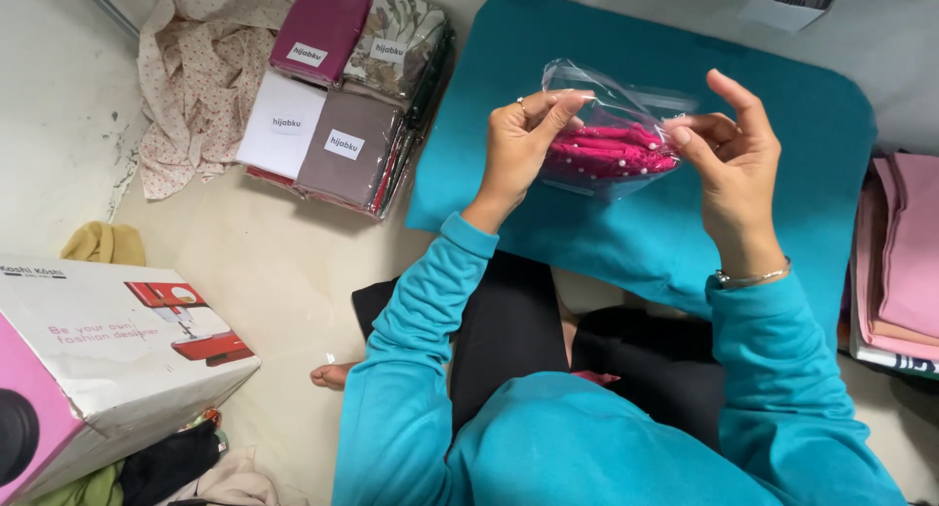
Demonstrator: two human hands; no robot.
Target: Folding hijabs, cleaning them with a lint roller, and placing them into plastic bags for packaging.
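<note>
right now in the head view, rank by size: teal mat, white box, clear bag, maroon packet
1. teal mat
2. white box, though it sits nearer the camera, so unsure
3. clear bag
4. maroon packet, close to the bag in size

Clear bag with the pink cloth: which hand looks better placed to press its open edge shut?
Probably the left hand: its fingertips pinch the upper edge of the clear bag by the opening, while the right hand grips the side beside the pink cloth, steadying it.

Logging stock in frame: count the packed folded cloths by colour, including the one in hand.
Pink, in clear bag held by left hand and right hand: 1
Maroon: 1
Floral: 1
White: 1
Taupe: 1
Total: 5
</note>
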